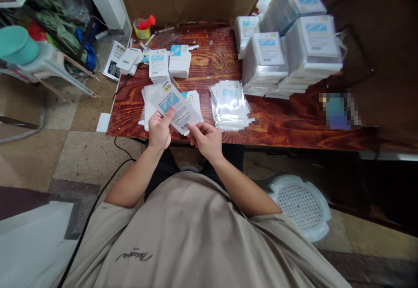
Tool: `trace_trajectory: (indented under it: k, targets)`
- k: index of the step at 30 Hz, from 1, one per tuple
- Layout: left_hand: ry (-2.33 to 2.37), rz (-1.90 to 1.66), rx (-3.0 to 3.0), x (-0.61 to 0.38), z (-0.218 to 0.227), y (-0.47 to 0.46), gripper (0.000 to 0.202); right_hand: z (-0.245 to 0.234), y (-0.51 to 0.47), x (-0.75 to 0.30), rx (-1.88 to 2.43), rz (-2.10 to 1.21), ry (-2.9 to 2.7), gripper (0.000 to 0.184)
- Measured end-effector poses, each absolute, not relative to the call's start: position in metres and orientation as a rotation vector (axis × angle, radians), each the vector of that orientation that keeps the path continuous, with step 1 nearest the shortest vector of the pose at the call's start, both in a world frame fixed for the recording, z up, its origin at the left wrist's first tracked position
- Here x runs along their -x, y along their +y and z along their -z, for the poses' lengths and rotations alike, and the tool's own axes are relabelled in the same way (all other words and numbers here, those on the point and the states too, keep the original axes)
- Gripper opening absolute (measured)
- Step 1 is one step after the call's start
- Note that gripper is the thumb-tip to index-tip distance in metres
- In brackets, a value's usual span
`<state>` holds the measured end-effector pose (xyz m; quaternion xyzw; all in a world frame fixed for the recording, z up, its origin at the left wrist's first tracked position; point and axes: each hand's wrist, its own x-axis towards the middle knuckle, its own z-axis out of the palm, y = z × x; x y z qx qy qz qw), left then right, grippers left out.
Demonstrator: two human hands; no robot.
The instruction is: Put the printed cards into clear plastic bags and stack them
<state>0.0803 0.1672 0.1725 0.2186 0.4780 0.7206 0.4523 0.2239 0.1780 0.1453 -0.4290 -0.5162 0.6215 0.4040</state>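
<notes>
My left hand (160, 129) and my right hand (205, 137) both grip a flat white packet (175, 107) with a blue label and a barcode, held tilted over the near edge of the wooden table (281, 122). The left thumb lies on the packet's left side and the right fingers pinch its lower right corner. Under the packet lies a loose pile of white cards and sleeves (148, 100). A stack of clear plastic sleeves (230, 105) rests just right of my hands.
Two small card stacks (170, 61) stand behind the pile. Tall bundles of packed packets (294, 48) fill the table's right rear. A white scale (122, 59) and a tape roll (143, 28) sit at the left rear. A white plastic stool (302, 203) stands on the floor.
</notes>
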Motion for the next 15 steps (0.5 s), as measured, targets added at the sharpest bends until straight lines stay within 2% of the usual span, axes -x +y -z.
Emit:
trace_trajectory:
  k: [4, 6, 8, 10, 12, 15]
  targets:
    - [1.171, -1.796, -0.575, -0.088, -0.164, 0.164, 0.037, -0.143, 0.184, -0.226, 1.199, -1.146, -1.477, 0.042]
    - [1.204, -1.754, -0.633, -0.090, -0.159, 0.163, 0.037, -0.144, 0.190, -0.230, 1.236, -1.044, -1.505, 0.045]
    - [1.223, -1.582, -0.723, -0.089, -0.156, 0.163, 0.040, -0.145, 0.199, -0.234, 1.161, -1.241, -1.512, 0.051]
    - [1.271, -1.395, -0.797, -0.085, -0.155, 0.165, 0.045, -0.144, 0.214, -0.243, 1.054, -1.484, -1.478, 0.048]
    - [1.473, -1.346, -0.892, -0.074, -0.155, 0.168, 0.047, -0.139, 0.236, -0.258, 1.102, -1.472, -1.409, 0.042]
    - [2.085, -1.364, -1.152, -0.039, -0.152, 0.177, 0.043, -0.127, 0.274, -0.288, 1.424, -1.063, -1.394, 0.033]
